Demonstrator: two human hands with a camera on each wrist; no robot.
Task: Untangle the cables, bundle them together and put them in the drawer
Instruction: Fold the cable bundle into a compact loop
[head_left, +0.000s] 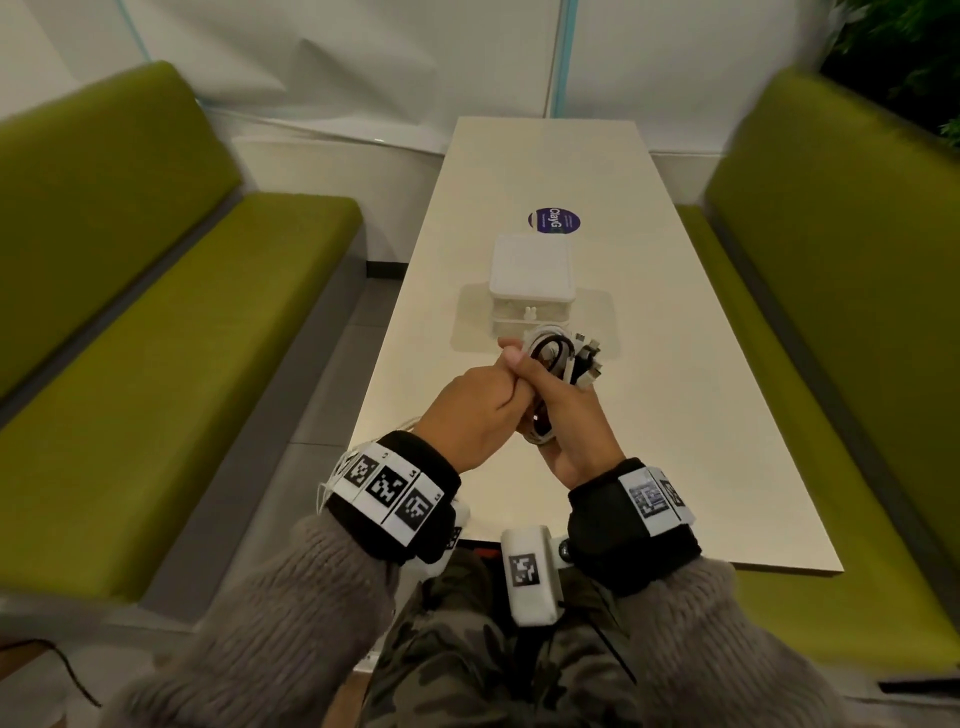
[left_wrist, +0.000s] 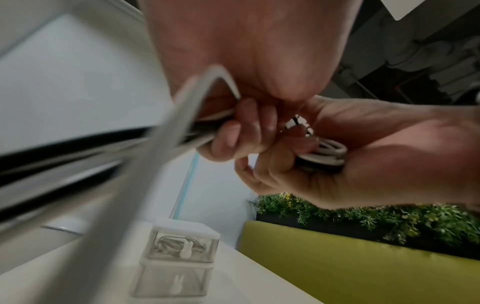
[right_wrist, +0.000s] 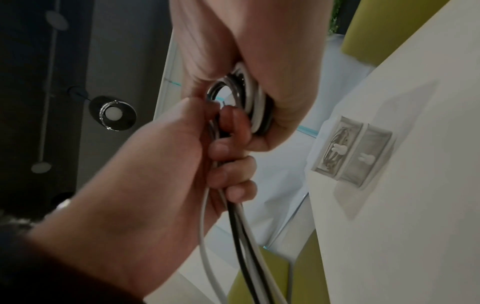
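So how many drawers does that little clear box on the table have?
2, stacked one on the other, each with a small white rabbit-shaped knob. The upper drawer already holds coiled cables; the lower drawer looks empty. Both are shut, beyond the hands.

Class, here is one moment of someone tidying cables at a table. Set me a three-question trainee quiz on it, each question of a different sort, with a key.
1. True or false: both drawers of the small drawer box are closed.
2. Multiple choice: the right hand grips A) the coiled cables, B) a drawer knob, C) nothing.
3. Fill in: the left hand grips the loose strands, and the cables are black and ____.

Key
1. True; each front sits flush, and the upper drawer already holds cables.
2. A.
3. White.
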